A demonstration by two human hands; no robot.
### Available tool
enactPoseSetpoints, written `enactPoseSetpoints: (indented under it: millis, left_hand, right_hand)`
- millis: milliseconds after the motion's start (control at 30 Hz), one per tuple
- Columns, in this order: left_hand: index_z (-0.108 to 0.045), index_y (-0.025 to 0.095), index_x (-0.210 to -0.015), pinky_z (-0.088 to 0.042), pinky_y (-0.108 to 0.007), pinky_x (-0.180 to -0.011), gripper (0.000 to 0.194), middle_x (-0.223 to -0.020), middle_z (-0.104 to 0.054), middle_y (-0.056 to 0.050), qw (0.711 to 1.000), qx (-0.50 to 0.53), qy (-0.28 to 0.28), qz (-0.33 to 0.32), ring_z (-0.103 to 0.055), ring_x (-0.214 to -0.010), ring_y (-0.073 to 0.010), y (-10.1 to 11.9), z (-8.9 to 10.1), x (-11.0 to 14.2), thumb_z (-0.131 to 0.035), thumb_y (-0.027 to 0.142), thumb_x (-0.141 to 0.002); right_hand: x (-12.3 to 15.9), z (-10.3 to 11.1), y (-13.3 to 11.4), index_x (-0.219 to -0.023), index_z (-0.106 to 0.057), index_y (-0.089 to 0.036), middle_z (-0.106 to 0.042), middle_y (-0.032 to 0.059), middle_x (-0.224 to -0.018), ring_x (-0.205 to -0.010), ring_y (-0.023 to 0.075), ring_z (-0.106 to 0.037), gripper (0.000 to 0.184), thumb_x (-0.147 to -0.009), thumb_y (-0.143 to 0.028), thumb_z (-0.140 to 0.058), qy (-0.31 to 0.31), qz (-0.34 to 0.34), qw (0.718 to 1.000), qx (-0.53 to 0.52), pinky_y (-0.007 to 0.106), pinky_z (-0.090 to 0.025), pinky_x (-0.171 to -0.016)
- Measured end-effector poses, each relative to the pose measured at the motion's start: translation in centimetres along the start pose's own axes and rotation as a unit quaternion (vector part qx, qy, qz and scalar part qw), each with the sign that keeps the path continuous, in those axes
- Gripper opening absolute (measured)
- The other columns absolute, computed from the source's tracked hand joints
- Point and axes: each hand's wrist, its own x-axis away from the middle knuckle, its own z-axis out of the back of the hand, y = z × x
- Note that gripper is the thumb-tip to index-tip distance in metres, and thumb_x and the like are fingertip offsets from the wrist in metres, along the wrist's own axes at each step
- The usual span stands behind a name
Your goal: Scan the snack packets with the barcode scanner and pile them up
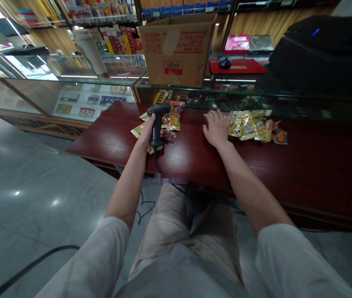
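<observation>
My left hand (147, 131) is wrapped round the grip of a black handheld barcode scanner (156, 129), whose head points to the right above the table. Under and beside it lie several gold snack packets (172, 122) and a small clear-and-red packet (168, 135). To the right, my right hand (216, 128) lies palm down on the table with its fingers stretched out. Its fingertips are beside a pile of gold packets (244, 125). A clear packet with something orange in it (280, 136) sits at the pile's right end.
A dark red wooden table (191, 153) stands before me. Behind it, a glass counter (126, 89) carries a large cardboard box (176, 54), a white tumbler (90, 49) and a mouse (225, 62) on a red mat (250, 66). The scanner's cable (159, 163) hangs over the table's front edge.
</observation>
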Motion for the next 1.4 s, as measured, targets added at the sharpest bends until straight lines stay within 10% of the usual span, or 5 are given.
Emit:
enactPoseSetpoints:
  millis: [333, 667, 900, 1400]
  left_hand:
    - [-0.066, 0.01, -0.104, -0.04, -0.021, -0.044, 0.066, -0.051, -0.051, -0.001, 0.999, -0.014, -0.036, 0.0, -0.048, -0.041, -0.0092, -0.1, 0.4, -0.1, -0.04, 0.07, -0.095]
    - [-0.069, 0.017, -0.109, -0.041, -0.026, -0.045, 0.054, -0.061, -0.063, -0.005, 0.998, -0.025, -0.053, -0.021, -0.052, -0.044, -0.0135, -1.3, 0.8, -0.9, -0.05, 0.065, -0.092]
    - [-0.071, 0.015, -0.103, -0.042, -0.024, -0.042, 0.06, -0.048, -0.055, -0.002, 0.998, -0.036, -0.057, 0.007, -0.052, -0.041, -0.0137, -0.6, -0.1, 0.4, -0.054, 0.071, -0.088]
    - [-0.064, 0.007, -0.112, -0.041, -0.02, -0.04, 0.058, -0.06, -0.066, -0.003, 0.983, -0.057, -0.171, 0.02, -0.051, -0.04, -0.0093, -1.2, -0.9, 1.3, -0.052, 0.061, -0.095]
  right_hand:
    - [-4.7, -5.5, -7.7, -0.142, -0.054, -0.02, -0.051, 0.0143, -0.149, -0.132, 0.0335, -0.051, 0.05, -0.096, -0.038, -0.054, -0.208, 0.127, 0.965, -0.096, 0.054, -0.038, -0.112]
    - [-2.6, -3.1, -4.5, -0.107, -0.065, -0.016, -0.06, 0.0176, -0.121, -0.115, 0.0335, -0.058, 0.023, -0.093, -0.033, -0.061, -0.195, 0.059, 0.978, -0.046, 0.047, -0.046, -0.1]
    - [-1.4, -1.2, -2.1, -0.113, -0.059, -0.009, -0.061, 0.028, -0.122, -0.118, 0.042, -0.059, 0.062, -0.067, -0.041, -0.086, -0.225, -0.115, 0.967, -0.036, 0.05, -0.046, -0.097]
    - [0.6, -1.7, -0.1, -0.094, -0.053, -0.022, -0.067, 0.0022, -0.093, -0.089, 0.0247, -0.064, 0.036, -0.063, -0.031, -0.071, -0.1, -0.13, 0.902, -0.4, 0.043, -0.051, -0.087]
